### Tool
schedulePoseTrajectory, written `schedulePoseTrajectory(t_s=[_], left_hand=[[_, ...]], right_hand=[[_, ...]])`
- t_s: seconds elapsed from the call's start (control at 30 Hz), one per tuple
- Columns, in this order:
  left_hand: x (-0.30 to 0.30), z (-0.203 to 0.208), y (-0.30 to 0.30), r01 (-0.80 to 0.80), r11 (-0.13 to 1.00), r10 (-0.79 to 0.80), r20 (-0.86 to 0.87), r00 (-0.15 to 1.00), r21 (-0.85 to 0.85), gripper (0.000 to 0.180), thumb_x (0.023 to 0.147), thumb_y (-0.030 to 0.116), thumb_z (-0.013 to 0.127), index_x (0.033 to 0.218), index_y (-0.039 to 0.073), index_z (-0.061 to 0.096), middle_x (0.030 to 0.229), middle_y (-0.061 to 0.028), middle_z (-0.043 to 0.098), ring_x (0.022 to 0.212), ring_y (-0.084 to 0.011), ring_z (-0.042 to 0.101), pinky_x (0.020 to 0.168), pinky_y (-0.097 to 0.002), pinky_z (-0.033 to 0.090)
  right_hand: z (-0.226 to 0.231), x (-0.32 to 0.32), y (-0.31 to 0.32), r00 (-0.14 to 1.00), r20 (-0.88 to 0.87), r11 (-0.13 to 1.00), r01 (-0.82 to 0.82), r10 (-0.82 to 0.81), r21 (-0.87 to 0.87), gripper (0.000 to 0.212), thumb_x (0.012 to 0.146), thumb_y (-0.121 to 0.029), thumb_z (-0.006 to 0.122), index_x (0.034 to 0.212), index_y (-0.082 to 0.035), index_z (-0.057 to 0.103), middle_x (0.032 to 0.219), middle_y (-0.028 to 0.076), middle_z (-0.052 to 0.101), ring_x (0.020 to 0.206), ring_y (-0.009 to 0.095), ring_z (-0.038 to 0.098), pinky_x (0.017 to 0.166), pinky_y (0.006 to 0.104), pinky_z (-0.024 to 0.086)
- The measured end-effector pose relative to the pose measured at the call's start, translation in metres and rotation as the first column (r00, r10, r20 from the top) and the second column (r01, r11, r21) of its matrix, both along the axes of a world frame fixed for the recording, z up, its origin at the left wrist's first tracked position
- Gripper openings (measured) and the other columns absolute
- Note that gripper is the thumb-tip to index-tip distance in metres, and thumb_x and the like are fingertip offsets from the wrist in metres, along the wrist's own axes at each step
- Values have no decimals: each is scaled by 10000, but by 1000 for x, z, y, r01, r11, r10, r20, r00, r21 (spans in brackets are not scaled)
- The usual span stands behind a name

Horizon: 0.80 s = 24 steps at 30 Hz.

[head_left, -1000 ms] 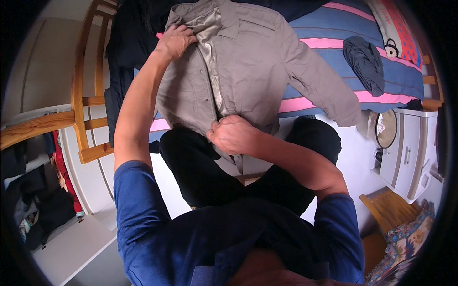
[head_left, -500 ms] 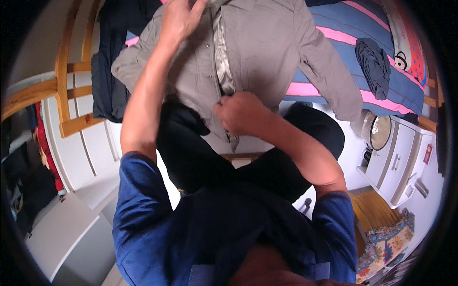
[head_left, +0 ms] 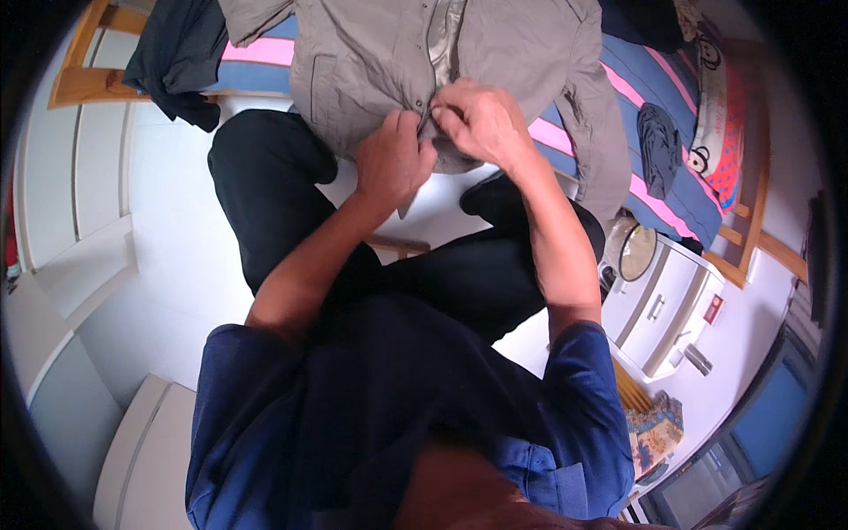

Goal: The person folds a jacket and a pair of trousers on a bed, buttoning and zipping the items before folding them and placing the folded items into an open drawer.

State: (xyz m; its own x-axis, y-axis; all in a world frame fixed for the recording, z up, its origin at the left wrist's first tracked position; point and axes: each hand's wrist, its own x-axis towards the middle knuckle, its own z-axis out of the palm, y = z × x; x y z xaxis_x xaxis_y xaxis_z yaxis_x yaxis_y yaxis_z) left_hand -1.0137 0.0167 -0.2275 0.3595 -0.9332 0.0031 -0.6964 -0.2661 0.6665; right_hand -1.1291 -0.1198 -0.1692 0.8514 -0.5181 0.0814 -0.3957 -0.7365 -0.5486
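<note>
A taupe jacket (head_left: 521, 53) lies front up over the bed's edge, its lower hem toward me. Its front is partly apart, and a shiny pale lining (head_left: 444, 40) shows in the gap, with snap buttons along one edge. My left hand (head_left: 393, 162) pinches the front edge close to the hem. Just to the right and slightly farther off, my right hand (head_left: 480, 119) grips the opposite front edge with curled fingers. The two hands almost meet at the opening. Whatever small fastener may lie between the fingertips is hidden.
Beneath the jacket is a bed cover (head_left: 636, 115) with blue and pink stripes. Dark garments (head_left: 181, 62) lie at the left, and a crumpled dark cloth (head_left: 658, 150) at the right. A white drawer cabinet (head_left: 662, 309) stands right of my knees, with a round fan-like object (head_left: 636, 253) beside it.
My left hand has come down from the jacket's upper part to the hem, beside my right hand. The whole view has shifted, showing more floor on the left.
</note>
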Motion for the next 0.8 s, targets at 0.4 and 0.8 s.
schedulePoseTrajectory(t_s=[0.4, 0.8], left_hand=[[12, -11, 28, -31, 992, 27, -35, 999, -123, 224, 819, 190, 610, 973, 27, 608, 936, -188, 640, 863, -407, 635, 757, -524, 493], [-15, -39, 16, -191, 981, 171, -285, 943, -42, 292, 916, 186, 527, 1145, 10, 485, 1044, -280, 646, 976, -474, 618, 839, -534, 471]], right_hand=[[-13, 15, 2, 991, 66, 952, -95, 119, -292, 145, 814, -188, 690, 905, -94, 752, 967, 112, 665, 985, 328, 614, 863, 406, 502], [-9, 14, 9, 990, -101, 984, -116, 102, -135, 170, 765, -166, 620, 890, -68, 680, 872, 155, 630, 813, 383, 638, 705, 472, 522]])
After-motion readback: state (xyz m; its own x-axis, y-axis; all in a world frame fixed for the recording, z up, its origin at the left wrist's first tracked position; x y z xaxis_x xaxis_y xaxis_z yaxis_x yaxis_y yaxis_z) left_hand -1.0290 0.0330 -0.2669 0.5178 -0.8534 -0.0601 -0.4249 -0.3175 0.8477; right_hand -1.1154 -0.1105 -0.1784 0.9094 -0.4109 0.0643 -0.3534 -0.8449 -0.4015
